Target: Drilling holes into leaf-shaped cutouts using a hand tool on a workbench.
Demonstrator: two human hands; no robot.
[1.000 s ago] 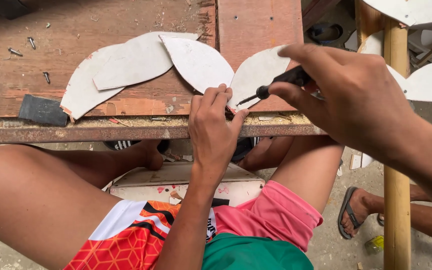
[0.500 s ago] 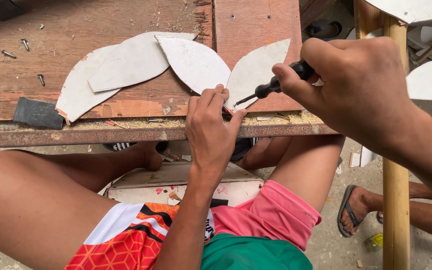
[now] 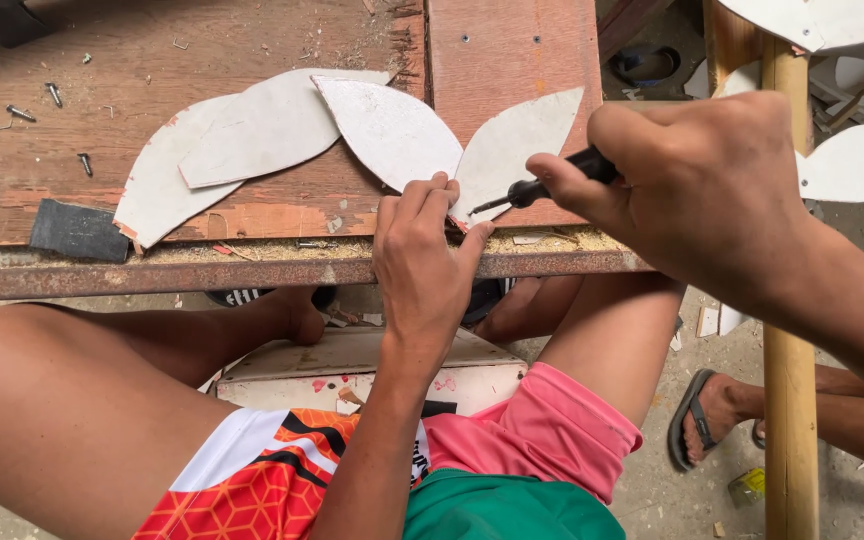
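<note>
Now, leaf-shaped white cutouts [image 3: 392,130] on the rough wooden bench [image 3: 252,30].
Right hand [image 3: 692,190] grip wraps a black-handled screwdriver [image 3: 542,185]; left hand [image 3: 422,260] fingertips press together at its tip.

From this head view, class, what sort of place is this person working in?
Probably an informal woodworking or craft workshop: a worn wooden workbench strewn with sawdust and loose screws, white leaf-shaped cutouts, and a screwdriver in the right hand.

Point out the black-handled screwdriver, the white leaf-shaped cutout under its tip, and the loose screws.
Black-handled screwdriver [image 3: 527,192]: head view, lower handle.
White leaf-shaped cutout [image 3: 517,145]: head view, centre.
Loose screws [image 3: 20,113]: head view, one screw's shaft.
</note>
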